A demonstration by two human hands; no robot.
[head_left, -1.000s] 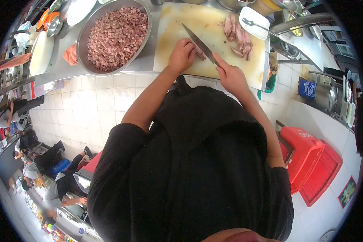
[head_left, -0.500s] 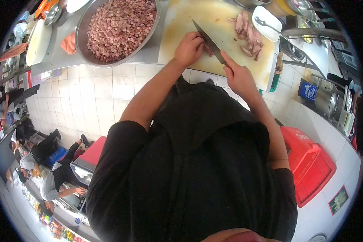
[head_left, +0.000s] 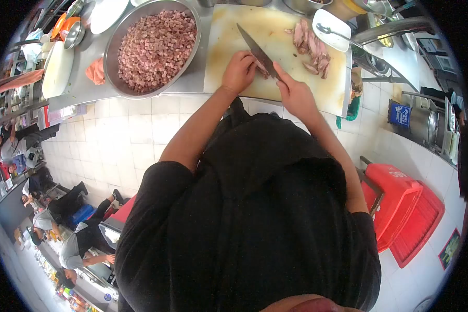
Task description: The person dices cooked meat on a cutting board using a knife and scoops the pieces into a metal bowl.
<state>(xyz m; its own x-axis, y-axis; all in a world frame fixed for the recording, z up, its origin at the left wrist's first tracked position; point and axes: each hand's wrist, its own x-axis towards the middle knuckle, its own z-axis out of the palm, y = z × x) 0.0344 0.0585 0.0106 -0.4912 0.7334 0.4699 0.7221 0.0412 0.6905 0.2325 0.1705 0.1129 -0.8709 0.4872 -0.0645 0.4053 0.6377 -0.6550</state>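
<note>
My right hand (head_left: 295,94) is wrapped round the handle of a large knife (head_left: 257,50), whose blade slants toward the upper left over the cutting board (head_left: 244,20). Beside the blade, my left hand (head_left: 239,72) has its fingers curled on a strip of meat (head_left: 262,69) at the board's near edge. Several longer meat pieces (head_left: 312,47) lie in a pile on the board's right part. Left of the board stands a wide metal bowl (head_left: 107,61) heaped with diced meat (head_left: 153,49).
A white dish (head_left: 331,27) with a spoon sits at the board's upper right corner. An orange cloth (head_left: 95,72) lies left of the bowl. A red bin (head_left: 395,200) stands on the floor at right. Other people (head_left: 70,249) are at far left.
The view has shifted, moving the board and bowl within the frame. The knife and both hands remain close together over the meat strip, with more of the strip showing beside the blade.
</note>
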